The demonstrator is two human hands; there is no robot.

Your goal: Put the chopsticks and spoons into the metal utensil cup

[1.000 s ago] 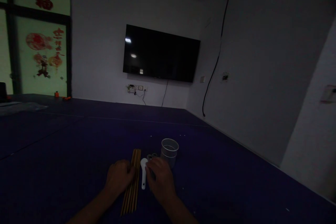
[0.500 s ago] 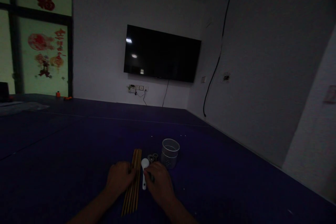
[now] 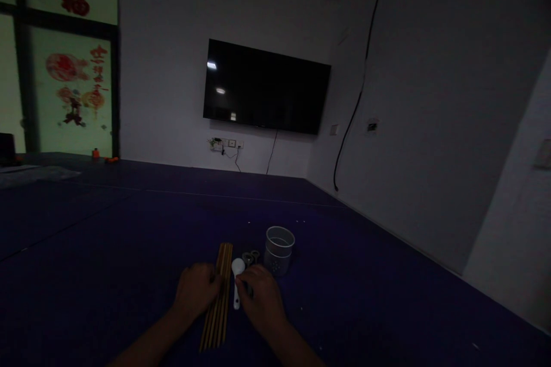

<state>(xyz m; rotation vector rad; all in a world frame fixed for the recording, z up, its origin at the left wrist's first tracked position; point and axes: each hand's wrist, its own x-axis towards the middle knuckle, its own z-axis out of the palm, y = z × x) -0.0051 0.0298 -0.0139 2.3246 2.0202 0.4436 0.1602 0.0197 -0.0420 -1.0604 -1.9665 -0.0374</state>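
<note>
Several wooden chopsticks (image 3: 218,295) lie side by side on the dark blue surface. My left hand (image 3: 197,288) rests curled at their left edge, its thumb against or just over the outermost one. To their right is a white spoon (image 3: 237,267), bowl end away from me. The thumb and fingertips of my right hand (image 3: 262,297) are pinched together at its neck. Two small round metal pieces (image 3: 249,258) show beyond my right hand, which hides what lies under it. Behind that hand stands a grey cylindrical holder (image 3: 279,251), upright, with small holes low in its side.
Dark blue surface (image 3: 142,252) runs to the wall. A television (image 3: 267,89) hangs there above sockets (image 3: 230,143) with cords. A black cable (image 3: 355,106) hangs on the right wall. Small orange objects (image 3: 95,153) lie by the glass door (image 3: 71,80) at far left.
My left thumb has drawn back slightly to the left, off the chopsticks' middle. My right hand, the spoon and the holder stay where they were.
</note>
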